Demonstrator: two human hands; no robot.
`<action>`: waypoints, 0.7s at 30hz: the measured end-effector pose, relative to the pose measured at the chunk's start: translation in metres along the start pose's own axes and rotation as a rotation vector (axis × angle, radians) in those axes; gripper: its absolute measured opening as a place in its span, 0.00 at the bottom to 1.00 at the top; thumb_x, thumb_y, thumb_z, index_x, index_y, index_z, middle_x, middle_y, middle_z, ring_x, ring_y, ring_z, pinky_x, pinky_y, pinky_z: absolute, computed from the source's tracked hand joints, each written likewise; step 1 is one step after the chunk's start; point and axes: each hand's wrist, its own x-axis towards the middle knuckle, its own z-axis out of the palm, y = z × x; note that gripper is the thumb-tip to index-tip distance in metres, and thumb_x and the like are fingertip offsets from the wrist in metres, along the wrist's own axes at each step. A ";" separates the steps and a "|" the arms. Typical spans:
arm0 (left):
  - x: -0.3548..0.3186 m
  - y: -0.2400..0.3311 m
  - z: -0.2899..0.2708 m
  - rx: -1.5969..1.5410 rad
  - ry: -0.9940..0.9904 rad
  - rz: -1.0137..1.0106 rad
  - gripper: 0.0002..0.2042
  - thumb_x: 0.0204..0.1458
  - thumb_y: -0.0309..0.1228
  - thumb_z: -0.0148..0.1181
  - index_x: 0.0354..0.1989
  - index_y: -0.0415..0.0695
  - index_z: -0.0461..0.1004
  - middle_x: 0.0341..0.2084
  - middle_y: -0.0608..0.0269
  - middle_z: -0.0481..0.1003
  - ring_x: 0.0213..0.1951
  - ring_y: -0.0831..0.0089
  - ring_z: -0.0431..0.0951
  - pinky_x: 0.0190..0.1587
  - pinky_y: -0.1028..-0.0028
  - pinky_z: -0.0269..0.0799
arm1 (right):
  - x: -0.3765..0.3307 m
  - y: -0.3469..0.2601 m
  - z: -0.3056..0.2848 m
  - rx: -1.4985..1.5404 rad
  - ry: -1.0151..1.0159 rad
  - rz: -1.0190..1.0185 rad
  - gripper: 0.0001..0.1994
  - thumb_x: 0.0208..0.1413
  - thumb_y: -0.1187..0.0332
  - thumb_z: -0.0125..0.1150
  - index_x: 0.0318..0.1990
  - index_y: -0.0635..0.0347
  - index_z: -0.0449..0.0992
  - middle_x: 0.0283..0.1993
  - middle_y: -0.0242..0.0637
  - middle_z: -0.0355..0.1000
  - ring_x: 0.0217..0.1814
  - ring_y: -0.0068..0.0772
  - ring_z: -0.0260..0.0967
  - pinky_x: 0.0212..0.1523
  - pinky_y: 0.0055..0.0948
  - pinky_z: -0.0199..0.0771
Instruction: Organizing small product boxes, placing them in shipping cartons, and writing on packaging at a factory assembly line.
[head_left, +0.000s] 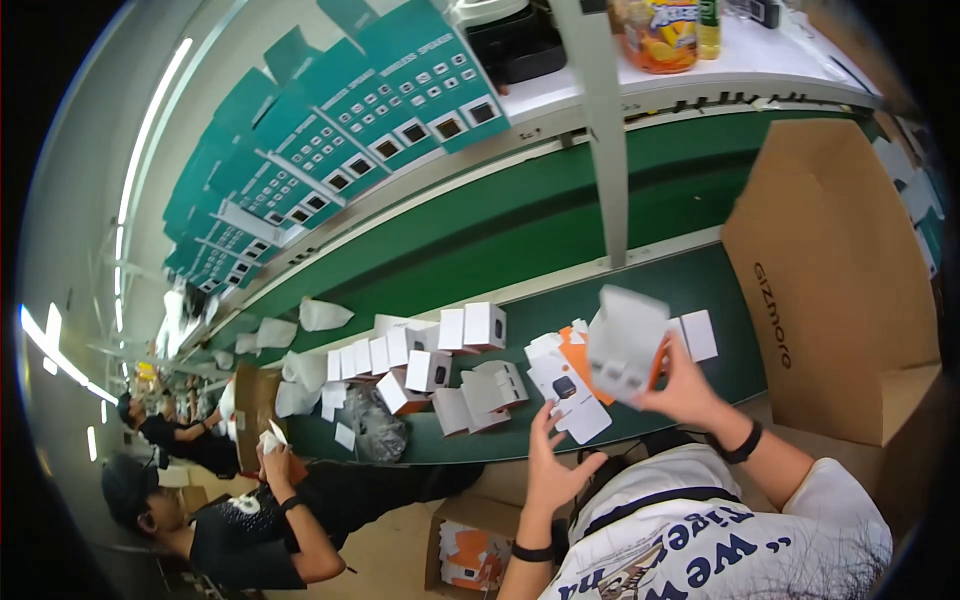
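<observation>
Right hand (687, 386) grips white carton (625, 340) by its right side above surface (738, 345), seemingly leaving my left hand (553, 464) free: spread open, holding nothing. Flat carton blanks (583, 417) lie at near edge, presumably for easy reach.

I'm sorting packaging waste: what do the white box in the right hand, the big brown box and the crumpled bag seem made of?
White box in the right hand: likely thin card, smooth, from its flat folded panels, though blurred.
Big brown box: probably matt cardboard; tan, stiff panels.
Crumpled bag: apparently plastic film; shiny, wrinkled, partly see-through.
</observation>
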 end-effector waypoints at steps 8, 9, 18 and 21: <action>-0.007 -0.019 -0.005 0.091 0.495 -0.210 0.49 0.36 0.33 0.85 0.67 0.33 0.61 0.58 0.45 0.74 0.56 0.60 0.78 0.59 0.64 0.74 | 0.011 0.035 0.102 -0.268 -0.588 -0.397 0.34 0.42 0.69 0.76 0.57 0.60 0.62 0.62 0.50 0.58 0.63 0.60 0.64 0.62 0.44 0.69; -0.028 -0.036 -0.018 0.110 0.542 -0.257 0.46 0.38 0.31 0.84 0.67 0.34 0.62 0.56 0.47 0.75 0.54 0.59 0.79 0.59 0.63 0.75 | 0.017 0.030 0.105 -0.247 -0.778 -0.360 0.32 0.44 0.71 0.73 0.56 0.59 0.63 0.62 0.50 0.59 0.64 0.59 0.64 0.62 0.42 0.70; -0.096 -0.105 -0.146 0.072 1.179 -0.198 0.38 0.48 0.16 0.73 0.67 0.40 0.59 0.62 0.50 0.67 0.62 0.58 0.71 0.63 0.59 0.72 | 0.095 0.127 0.174 -0.254 -0.482 0.051 0.46 0.47 0.67 0.73 0.73 0.58 0.54 0.70 0.53 0.60 0.63 0.49 0.71 0.59 0.41 0.77; -0.063 -0.175 -0.169 -0.102 1.119 -0.190 0.34 0.45 0.16 0.76 0.61 0.40 0.64 0.62 0.53 0.68 0.62 0.60 0.71 0.63 0.61 0.72 | 0.107 0.159 0.205 -0.428 -0.431 -0.068 0.53 0.44 0.66 0.76 0.77 0.59 0.46 0.75 0.56 0.55 0.71 0.53 0.64 0.66 0.42 0.71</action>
